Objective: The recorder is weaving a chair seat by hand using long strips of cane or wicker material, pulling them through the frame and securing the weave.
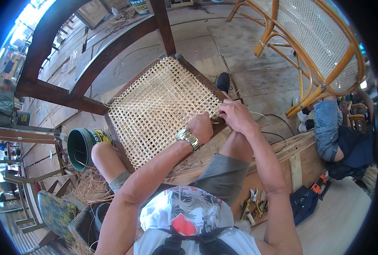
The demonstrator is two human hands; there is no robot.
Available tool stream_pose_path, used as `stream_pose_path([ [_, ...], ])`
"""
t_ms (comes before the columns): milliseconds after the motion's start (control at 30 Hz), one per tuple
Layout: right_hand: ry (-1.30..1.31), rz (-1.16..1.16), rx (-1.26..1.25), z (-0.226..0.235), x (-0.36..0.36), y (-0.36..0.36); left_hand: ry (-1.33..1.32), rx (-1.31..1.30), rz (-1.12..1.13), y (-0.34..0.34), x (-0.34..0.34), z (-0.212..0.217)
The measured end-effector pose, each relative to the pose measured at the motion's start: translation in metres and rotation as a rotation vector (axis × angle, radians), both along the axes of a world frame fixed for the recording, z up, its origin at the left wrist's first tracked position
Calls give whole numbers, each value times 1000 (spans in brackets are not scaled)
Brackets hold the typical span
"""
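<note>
I observe the woven cane seat [163,106] set in a dark wooden chair frame [87,105] at the person's knees, presumably light, springy and crack-prone, best held by that frame; left hand [200,127] and right hand [236,117] curl at its right corner, grip indeterminable.

Cane seat [159,111]: woven strands, rough openwork. Beyond seat: arched rail [117,46], wood, smooth, glossy. Left of seat: bucket [79,148], plastic, smooth. Right of seat: rattan chair [310,40], glossy poles. Over seat's near edge: watch [189,138], polished metal. Nearer than seat: shorts [221,176], matt cloth.
</note>
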State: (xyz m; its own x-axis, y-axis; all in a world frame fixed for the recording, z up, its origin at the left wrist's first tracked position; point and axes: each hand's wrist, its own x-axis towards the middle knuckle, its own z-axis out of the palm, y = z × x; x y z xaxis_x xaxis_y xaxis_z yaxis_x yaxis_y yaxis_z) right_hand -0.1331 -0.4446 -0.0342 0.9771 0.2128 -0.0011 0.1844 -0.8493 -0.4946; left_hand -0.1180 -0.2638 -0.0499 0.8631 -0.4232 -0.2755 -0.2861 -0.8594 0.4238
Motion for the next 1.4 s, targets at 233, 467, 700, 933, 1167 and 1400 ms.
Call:
stream_pose_path([
  [233,-43,75,6,-9,1,14,37,-30,-125,19,22,-6],
  [467,28,72,82,6,3,17,1,7,-61,28,31,5],
  [700,434,63,1009,-7,21,41,37,-125,14,84,31,113],
  [933,287,-178,405,-4,23,14,147,-164,58,64,31,24],
  [1167,151,-136,190,3,16,24,118,42,-169,40,43,3],
  [1400,75,-85,110,7,14,15,34,204,-217,23,34,51],
])
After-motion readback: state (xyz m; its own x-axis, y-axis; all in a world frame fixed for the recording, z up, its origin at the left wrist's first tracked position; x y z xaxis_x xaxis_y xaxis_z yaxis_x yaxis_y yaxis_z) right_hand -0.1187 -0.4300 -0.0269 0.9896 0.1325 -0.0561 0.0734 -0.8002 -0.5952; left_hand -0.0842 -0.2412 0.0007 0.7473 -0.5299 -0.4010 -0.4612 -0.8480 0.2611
